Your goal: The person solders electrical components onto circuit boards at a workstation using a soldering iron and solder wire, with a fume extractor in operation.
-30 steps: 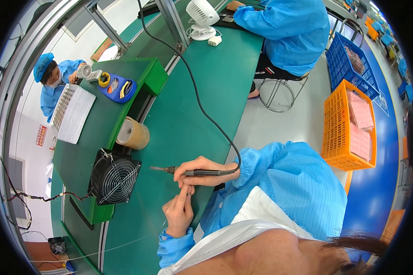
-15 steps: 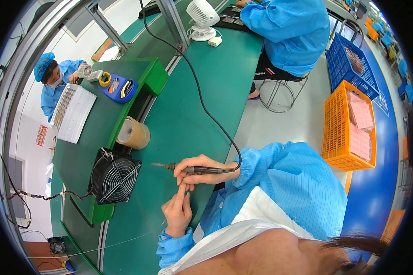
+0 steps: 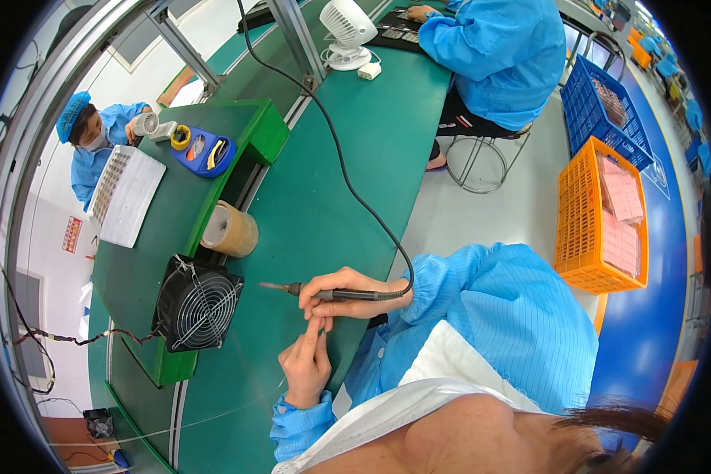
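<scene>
A soldering iron (image 3: 347, 294) lies in my right hand (image 3: 346, 286), whose fingers wrap its dark grip. The metal tip (image 3: 272, 285) points left, a short way above the green bench and near the fan. My left hand (image 3: 306, 367) is just below, with its fingers pressed together and their tips against the fingers of my right hand. Whatever is pinched there is hidden or too small to name. A thin pale strand (image 3: 237, 409) runs from the lower left toward my left wrist. The iron's black cable (image 3: 336, 134) curves up over the bench.
Left of the iron stands a black fan (image 3: 201, 306) with a wire guard. Behind it are a tape roll (image 3: 231, 229), a raised green shelf (image 3: 189, 150) and a blue tool holder (image 3: 205, 152). Co-workers sit opposite and at the far right. Orange (image 3: 577, 213) and blue (image 3: 588, 103) crates stand right.
My hands and the iron hold nearly the same place, the iron's tip barely shifted. The far-right co-worker's arm has moved slightly, and the person opposite has tilted their head.
</scene>
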A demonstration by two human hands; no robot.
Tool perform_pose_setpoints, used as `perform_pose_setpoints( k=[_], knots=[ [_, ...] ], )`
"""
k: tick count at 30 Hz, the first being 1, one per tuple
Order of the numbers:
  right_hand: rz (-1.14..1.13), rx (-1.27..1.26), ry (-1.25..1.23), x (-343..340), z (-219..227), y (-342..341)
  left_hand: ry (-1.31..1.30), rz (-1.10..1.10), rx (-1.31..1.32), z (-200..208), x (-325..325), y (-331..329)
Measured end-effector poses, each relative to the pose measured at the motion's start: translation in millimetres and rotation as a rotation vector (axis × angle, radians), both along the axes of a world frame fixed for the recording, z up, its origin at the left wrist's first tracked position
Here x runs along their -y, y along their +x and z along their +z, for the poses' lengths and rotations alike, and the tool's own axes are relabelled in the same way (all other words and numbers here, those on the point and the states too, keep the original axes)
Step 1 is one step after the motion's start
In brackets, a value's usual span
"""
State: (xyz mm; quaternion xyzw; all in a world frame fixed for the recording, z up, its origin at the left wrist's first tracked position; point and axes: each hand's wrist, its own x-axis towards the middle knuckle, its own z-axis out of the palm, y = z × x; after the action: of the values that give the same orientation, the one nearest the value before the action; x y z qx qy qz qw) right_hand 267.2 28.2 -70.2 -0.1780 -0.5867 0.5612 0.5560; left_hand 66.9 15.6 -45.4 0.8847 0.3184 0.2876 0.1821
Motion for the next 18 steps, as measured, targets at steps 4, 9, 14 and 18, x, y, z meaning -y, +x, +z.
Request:
perform_pose_setpoints(
  k=[4,9,14,18],
  knots=[
    [-0.009,-0.033,0.001,-0.1,0.3,-1.9,-0.019,0.015,0.025,-0.6,-0.3,-1.2],
    [-0.020,0.003,-0.002,1.0,2.1,-2.3,0.004,0.007,0.043,-0.2,-0.7,-1.9],
    [-0.124,0.215,-0.078,2.0,3.0,-5.0,-0.013,0.018,0.008,1.7,-0.6,-3.3],
    [-0.152,0.204,-0.041,2.9,2.7,-5.5,0.023,0.016,0.023,1.5,-0.9,-4.1]
  ],
)
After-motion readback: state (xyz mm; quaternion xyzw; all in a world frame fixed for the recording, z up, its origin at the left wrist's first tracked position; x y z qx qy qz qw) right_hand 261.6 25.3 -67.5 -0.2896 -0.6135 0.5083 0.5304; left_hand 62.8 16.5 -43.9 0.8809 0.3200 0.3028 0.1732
